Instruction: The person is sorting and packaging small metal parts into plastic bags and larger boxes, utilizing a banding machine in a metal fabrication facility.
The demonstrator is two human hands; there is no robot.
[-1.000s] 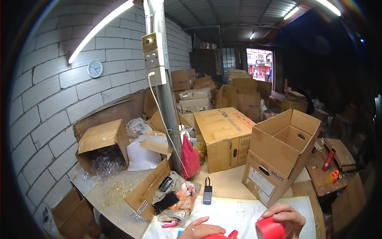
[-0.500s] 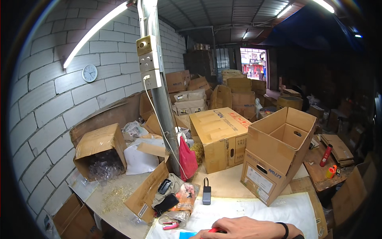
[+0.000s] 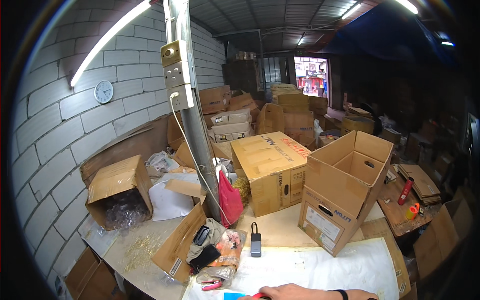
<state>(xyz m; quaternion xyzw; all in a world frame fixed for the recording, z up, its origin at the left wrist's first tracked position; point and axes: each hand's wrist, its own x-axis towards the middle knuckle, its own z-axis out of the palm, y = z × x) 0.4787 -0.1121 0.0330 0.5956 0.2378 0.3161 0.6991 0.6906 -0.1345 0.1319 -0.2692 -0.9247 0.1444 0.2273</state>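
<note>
My right hand (image 3: 296, 292) reaches in at the bottom edge with a dark band on its wrist. Its fingers curl over a small red thing (image 3: 260, 296), mostly hidden by the hand and cut off by the frame, so its kind is unclear. Just left of it, a flat bright blue piece (image 3: 234, 296) lies on the white sheet (image 3: 285, 265). My left hand is out of sight. Beyond the right hand, a grey power bank (image 3: 255, 246) with a loop strap rests on the sheet's far edge. A pink stapler (image 3: 212, 285) lies to the left, beside plastic bags.
A tall open carton (image 3: 325, 210) stands at the right, with a taped carton (image 3: 270, 175) behind it. To the left, a small carton (image 3: 182, 245) holds cloth and a black phone-like item (image 3: 205, 257). A metal post (image 3: 200, 135) rises behind, with a pink bag (image 3: 229, 200) hanging there.
The whole view has shifted slightly left. My right hand sits lower in the picture, so less of it and of the red thing and the blue piece shows.
</note>
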